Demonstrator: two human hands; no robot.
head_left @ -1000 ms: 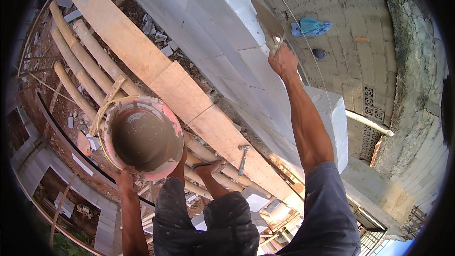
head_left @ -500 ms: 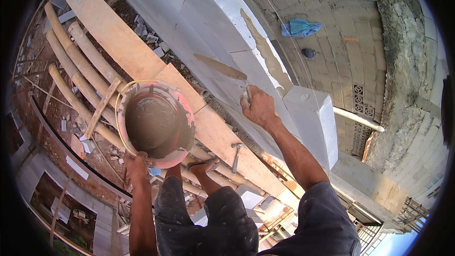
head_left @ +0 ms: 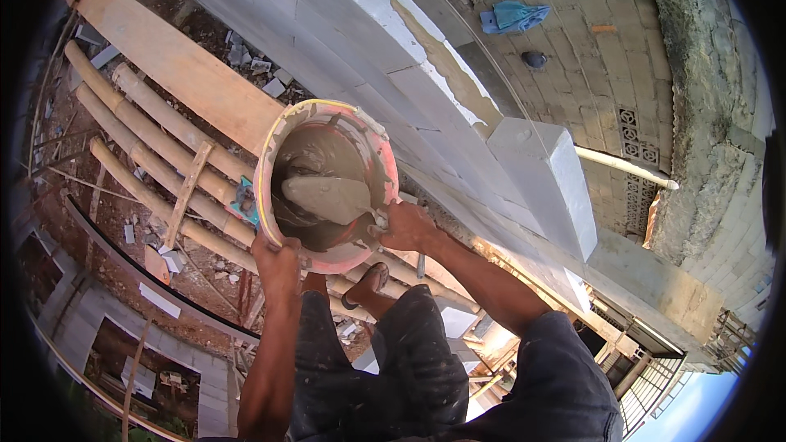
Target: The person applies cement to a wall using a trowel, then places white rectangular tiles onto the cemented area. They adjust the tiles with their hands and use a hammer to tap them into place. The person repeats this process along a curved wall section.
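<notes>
My left hand (head_left: 278, 262) grips the lower-left rim of a pink bucket (head_left: 383, 170) with a yellow handle and wet grey mortar (head_left: 307, 151) inside. My right hand (head_left: 401, 225) holds a trowel (head_left: 323, 196), its mortar-smeared blade down in the bucket, the fingers close to the right rim. Beyond the bucket runs a wall of white blocks (head_left: 385, 90), with a wet mortar strip (head_left: 438, 57) along its top and a raised block (head_left: 540, 180) at the right end.
A plywood plank (head_left: 164, 57) and bamboo poles (head_left: 135, 139) form the platform under my feet, over rubble-strewn ground (head_left: 205, 278). Past the wall stand a weathered block wall (head_left: 589, 65) with a blue cloth (head_left: 516, 18), and a pale pipe (head_left: 626, 168).
The trowel came away from the wall top, leaving mortar there, and moved down-left into the bucket. My left hand and the bucket shifted up and right in view.
</notes>
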